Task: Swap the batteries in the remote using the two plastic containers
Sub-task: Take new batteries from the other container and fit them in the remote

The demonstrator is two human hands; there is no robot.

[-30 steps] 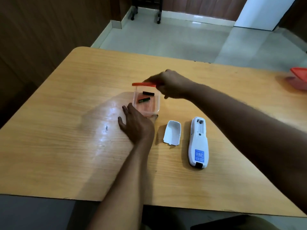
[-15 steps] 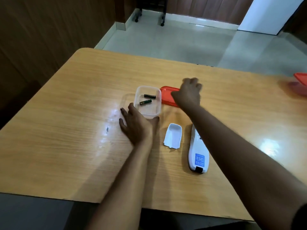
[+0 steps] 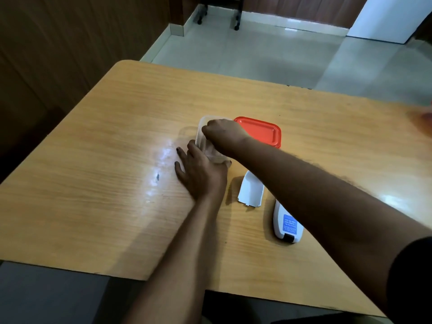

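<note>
A clear plastic container (image 3: 201,129) stands mid-table, open. Its orange lid (image 3: 259,132) lies flat on the table, touching its right side. My right hand (image 3: 222,134) reaches down into the container, fingers curled inside; the batteries are hidden under it. My left hand (image 3: 203,174) braces the container's near side, index finger and thumb against its walls, the other fingers spread on the table. The white remote (image 3: 287,225) lies face down, its upper half hidden by my right forearm. Its white battery cover (image 3: 251,190) lies loose to its left.
The wooden table (image 3: 117,183) has a rounded far-left corner and a front edge close to me. A blurred red shape (image 3: 424,116), a second container, shows at the far right edge. Tiled floor and chair legs lie beyond the table.
My right hand lifted the orange lid off, laid it to the right of the container, then moved back left and down into the container. My left hand stayed at the container.
</note>
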